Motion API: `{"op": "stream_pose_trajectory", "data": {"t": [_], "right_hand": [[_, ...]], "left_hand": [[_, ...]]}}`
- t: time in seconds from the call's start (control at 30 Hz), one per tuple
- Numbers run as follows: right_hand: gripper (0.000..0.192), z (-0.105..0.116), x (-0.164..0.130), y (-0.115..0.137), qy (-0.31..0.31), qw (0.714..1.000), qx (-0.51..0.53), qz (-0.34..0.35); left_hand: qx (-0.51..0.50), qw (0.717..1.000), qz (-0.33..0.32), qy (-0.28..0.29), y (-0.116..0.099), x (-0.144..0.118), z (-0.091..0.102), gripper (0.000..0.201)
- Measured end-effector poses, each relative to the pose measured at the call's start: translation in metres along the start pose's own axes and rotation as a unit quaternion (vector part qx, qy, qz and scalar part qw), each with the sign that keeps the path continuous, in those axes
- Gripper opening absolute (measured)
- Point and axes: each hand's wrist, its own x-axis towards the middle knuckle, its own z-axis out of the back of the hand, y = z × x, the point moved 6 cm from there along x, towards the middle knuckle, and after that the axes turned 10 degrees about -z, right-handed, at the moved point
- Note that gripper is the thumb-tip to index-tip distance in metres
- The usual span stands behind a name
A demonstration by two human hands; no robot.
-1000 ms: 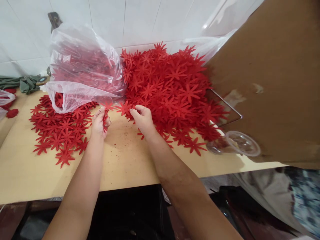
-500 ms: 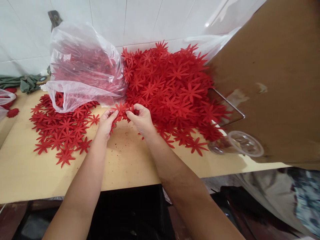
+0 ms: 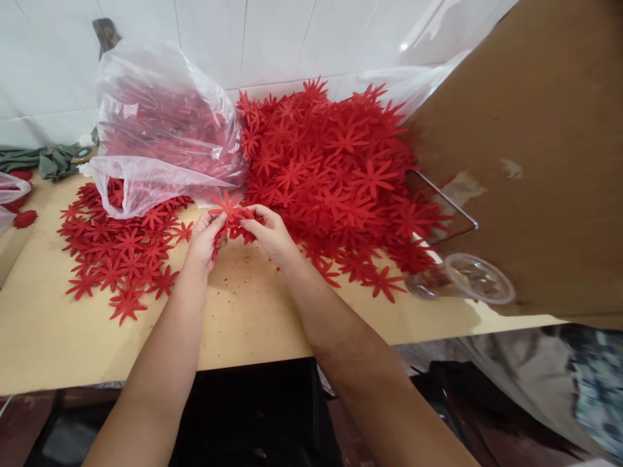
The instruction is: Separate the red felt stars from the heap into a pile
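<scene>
Presently, handling appears partway: a smaller spread of thin red flower-shaped cut-outs (image 3: 124,246) lies left of the left hand (image 3: 205,239); a single red flower cut-out (image 3: 228,207) is held between both hands; a larger loose heap of red cut-outs (image 3: 335,168) lies behind and right of the right hand (image 3: 268,232). Left hand: curled nearly closed, thumb pressed over the flower. Right hand: thumb and forefinger pinched at its right edge, forearm angled inward.
</scene>
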Motion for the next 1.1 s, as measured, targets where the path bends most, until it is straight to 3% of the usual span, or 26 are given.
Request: {"op": "stream_pose_trajectory", "data": {"t": [0.2, 0.5, 0.8, 0.93, 1.1], "right_hand": [[0.000, 0.002, 0.005, -0.008, -0.034, 0.999, -0.014, -0.021], [0.021, 0.003, 0.006, -0.005, 0.006, 0.999, -0.021, 0.032], [0.026, -0.011, -0.003, -0.002, 0.094, 0.995, -0.001, -0.027], [0.024, -0.008, 0.000, -0.005, 0.070, 0.996, 0.048, -0.042], [0.038, -0.014, -0.002, -0.007, 0.121, 0.986, 0.082, -0.073]], "left_hand": [[-0.023, 1.000, -0.004, 0.007, -0.002, 0.000, -0.002, 0.020], [-0.037, 0.999, -0.013, 0.000, -0.007, 0.002, 0.001, 0.021], [-0.042, 0.999, -0.014, -0.002, -0.005, 0.002, 0.002, 0.019], [-0.083, 0.996, -0.013, 0.031, -0.009, 0.000, -0.004, 0.015], [-0.104, 0.993, -0.019, 0.053, -0.013, -0.003, -0.007, 0.014]]}}
